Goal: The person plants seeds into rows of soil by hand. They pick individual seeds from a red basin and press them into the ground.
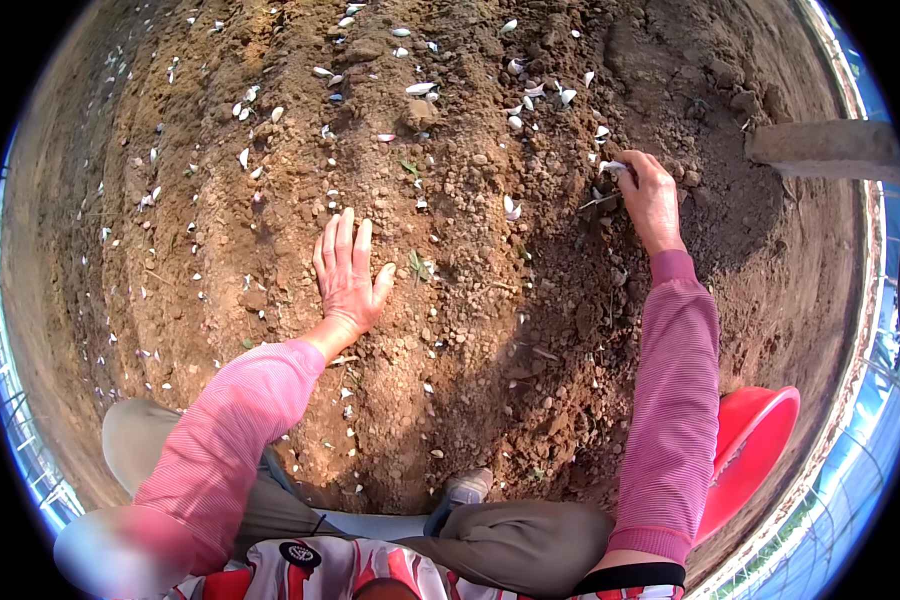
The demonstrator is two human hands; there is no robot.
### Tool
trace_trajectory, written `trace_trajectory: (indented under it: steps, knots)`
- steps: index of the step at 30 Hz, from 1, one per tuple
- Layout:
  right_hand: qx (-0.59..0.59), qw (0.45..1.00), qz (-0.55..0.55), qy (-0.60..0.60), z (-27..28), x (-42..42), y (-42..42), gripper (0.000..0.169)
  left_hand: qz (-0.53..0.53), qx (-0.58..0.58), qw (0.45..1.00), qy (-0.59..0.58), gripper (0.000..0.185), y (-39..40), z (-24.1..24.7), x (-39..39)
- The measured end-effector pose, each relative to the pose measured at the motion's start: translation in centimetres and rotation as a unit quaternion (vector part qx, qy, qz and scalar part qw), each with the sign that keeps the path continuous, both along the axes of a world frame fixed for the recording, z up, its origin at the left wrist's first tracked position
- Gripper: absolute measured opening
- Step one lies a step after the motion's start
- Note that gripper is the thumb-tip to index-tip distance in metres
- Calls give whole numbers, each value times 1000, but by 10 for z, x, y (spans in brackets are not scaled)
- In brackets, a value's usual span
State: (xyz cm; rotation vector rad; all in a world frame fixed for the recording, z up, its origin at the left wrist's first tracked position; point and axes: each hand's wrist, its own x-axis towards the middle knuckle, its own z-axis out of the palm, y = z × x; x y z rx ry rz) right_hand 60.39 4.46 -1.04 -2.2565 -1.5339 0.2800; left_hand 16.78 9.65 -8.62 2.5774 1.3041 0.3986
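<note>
My right hand [651,196] reaches forward to a soil row on the right. Its thumb and fingers pinch a pale garlic clove [612,166] just over the dirt. Flat against the crumbly brown soil rests my left hand [347,281], palm down, fingers apart and holding nothing. Several white garlic cloves lie loosely ahead of my right hand, one of them a larger white clove [421,88]. A pair of cloves [511,209] lies between the two hands. Beneath the right fingers, a dry stalk or leaf [600,200] touches the ground.
At my right side stands a red plastic bucket or basin [761,439], partly behind my sleeve. A grey-brown post or beam [825,148] juts in from the right. My shoe [469,487] is on the soil between rows dotted with cloves. Blue sheeting [866,427] borders the right edge.
</note>
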Motion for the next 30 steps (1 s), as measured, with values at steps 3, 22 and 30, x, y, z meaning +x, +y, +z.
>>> trace_trajectory:
  steps: [3,22,30]
  knots:
    - [75,836,-183,512,5,19,-19,20,-5,1,1000,-2,76,1,0,4]
    - [-105,948,-158,-257,228,-42,-253,22,-11,-5,1000,-2,79,0,1,5]
    - [-36,983,183,1,55,-113,-13,19,0,-5,1000,-8,77,1,-1,1]
